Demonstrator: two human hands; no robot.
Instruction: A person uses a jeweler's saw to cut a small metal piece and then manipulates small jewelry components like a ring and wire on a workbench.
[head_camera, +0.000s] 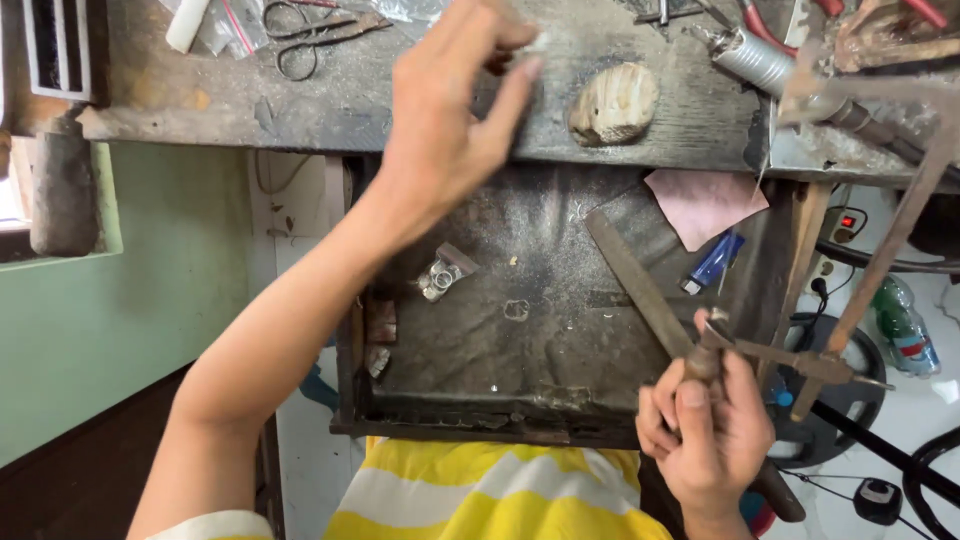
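Observation:
My left hand (450, 110) is raised over the worn wooden bench top (330, 100), thumb and fingertips pinched together near the bench edge; whatever sits between them is too small to make out. My right hand (705, 430) grips the wooden handle of a long flat metal file (640, 285), whose blade slants up and left across the dark metal catch tray (480, 400). Small silvery ring-like pieces (438, 278) lie in the tray below my left wrist.
A rounded pale wooden block (613, 103) rests on the bench. Scissors (310, 35) lie at the back left. A pink paper scrap (705, 205) and a blue lighter (712, 262) sit at the tray's right. A metal frame tool (870, 280) stands at right; a plastic bottle (903, 328) lies on the floor.

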